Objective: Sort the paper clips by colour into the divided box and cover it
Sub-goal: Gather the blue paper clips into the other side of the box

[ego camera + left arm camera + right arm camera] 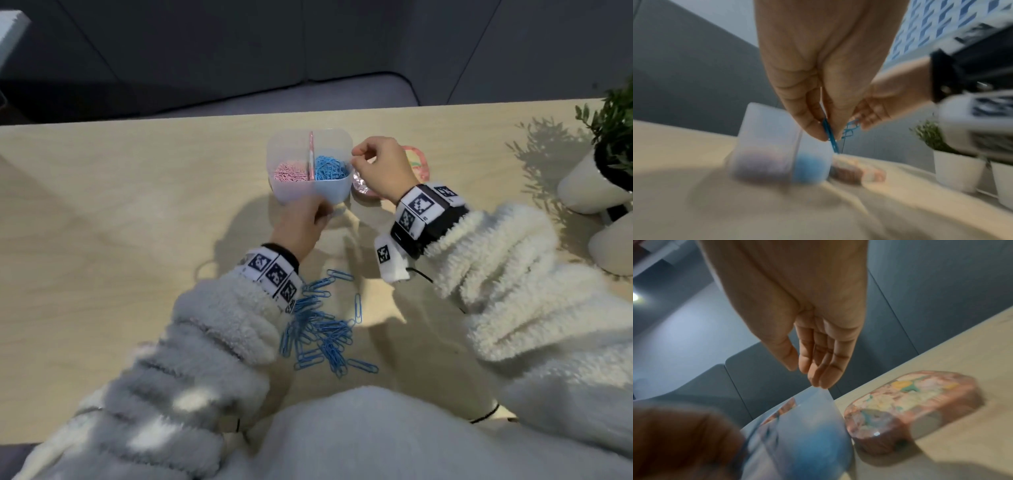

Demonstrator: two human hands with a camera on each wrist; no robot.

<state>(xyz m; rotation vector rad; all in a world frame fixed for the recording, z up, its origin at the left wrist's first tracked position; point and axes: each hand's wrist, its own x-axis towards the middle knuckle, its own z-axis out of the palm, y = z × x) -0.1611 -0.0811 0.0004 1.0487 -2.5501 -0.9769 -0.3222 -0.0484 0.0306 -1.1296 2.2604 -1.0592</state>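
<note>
1. Where the frame's upper middle shows the divided box (pixel 310 164), it is translucent, with pink paper clips (pixel 291 172) left of the divider and blue paper clips (pixel 330 168) right of it.
2. Its patterned pink lid (pixel 416 161) lies just right of it on the surface (pixel 137 205).
3. The left hand (pixel 299 226), at the box's near edge, pinches a blue clip (pixel 830 136).
4. The right hand (pixel 380 168), fingers relaxed, hovers over the box's right rim.
5. Loose blue clips (pixel 322 325) lie at lower centre.

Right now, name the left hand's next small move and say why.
Probably lift the left hand over the rim and drop its pinched blue clip into the right compartment of the divided box, where the blue clips already lie.
</note>
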